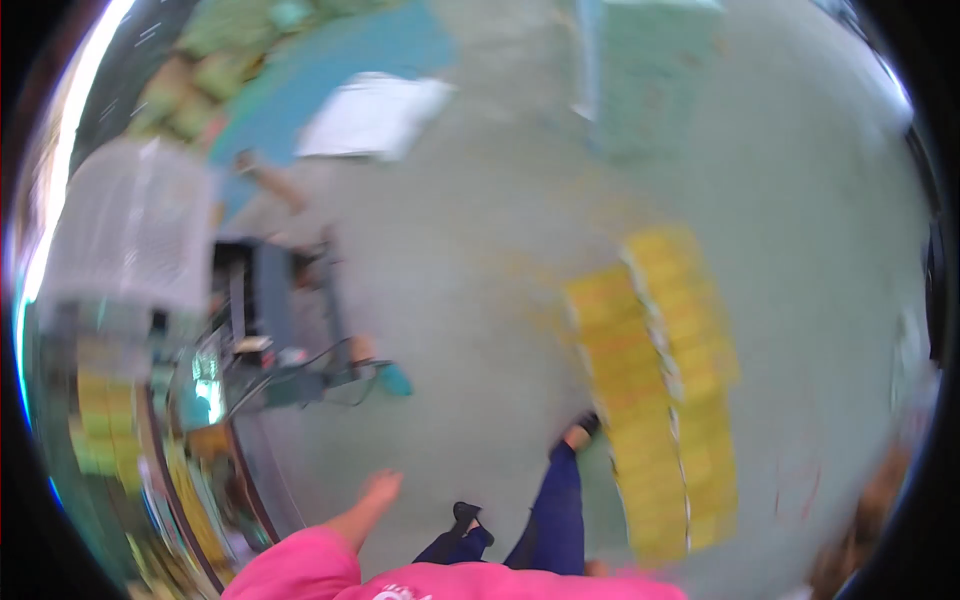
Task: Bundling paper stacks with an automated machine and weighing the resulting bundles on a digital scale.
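My left hand (383, 487) hangs over the floor to the left of my legs, below a pink sleeve (300, 565). Nothing shows in it, but blur hides how its fingers lie. Of my right hand (597, 568) only a small patch of skin seems to peek out above the pink shirt, and its fingers are hidden. To the right of my dark blue trouser leg (552, 515), yellow blocks or packs (655, 400) lie on the floor in two long rows side by side. Neither hand appears to touch anything. My feet are apart, one ahead of the other.
At left stands a dark machine or frame (275, 300) with cables, beside a translucent whitish bin (135, 225). Shelving with yellow goods (105, 425) is at lower left. Ahead lie a white sheet (375, 115) on a blue mat (290, 95) and a pale green box-like block (655, 80).
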The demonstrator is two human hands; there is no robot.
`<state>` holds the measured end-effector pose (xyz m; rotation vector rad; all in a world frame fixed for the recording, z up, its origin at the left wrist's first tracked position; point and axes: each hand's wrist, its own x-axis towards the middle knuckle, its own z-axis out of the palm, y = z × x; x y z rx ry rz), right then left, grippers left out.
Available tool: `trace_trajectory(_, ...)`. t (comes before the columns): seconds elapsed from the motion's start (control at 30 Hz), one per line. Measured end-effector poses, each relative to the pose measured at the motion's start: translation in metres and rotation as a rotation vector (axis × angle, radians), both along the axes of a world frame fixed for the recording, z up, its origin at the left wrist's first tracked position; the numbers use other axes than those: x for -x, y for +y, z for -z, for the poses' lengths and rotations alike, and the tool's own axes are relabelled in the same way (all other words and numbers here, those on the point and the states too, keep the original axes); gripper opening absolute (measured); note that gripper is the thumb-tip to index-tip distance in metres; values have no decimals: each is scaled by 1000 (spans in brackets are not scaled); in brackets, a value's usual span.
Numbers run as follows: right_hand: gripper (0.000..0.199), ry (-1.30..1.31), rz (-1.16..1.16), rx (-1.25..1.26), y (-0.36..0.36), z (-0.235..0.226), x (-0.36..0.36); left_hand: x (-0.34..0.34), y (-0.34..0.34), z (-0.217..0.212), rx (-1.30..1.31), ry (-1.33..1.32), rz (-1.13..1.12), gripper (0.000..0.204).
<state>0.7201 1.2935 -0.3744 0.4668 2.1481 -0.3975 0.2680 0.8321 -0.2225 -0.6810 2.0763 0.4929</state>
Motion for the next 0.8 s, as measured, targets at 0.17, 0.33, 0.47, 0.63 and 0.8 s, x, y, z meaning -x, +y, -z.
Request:
trace_trajectory(0.17,21,283,-415,141,-23,-38,218,-78,-12,-68,-447,139,-311,57)
trace_trajectory(0.33,19,420,-863,227,-124,-97,399,-192,-114,-95,-573,196,-191,56)
trace_trajectory(0.47,18,450,-1166,357,-305,-146,508,-298,-228,-109,-357,560,-522,51)
trace_trajectory(0.63,18,350,-1465,481,-516,-187,584,-400,-317,-144,-94,676,-924,47)
trace_trajectory(0.8,17,160,-1719,606,-748,-212,600,-450,-324,-152,-25,684,-1372,44)
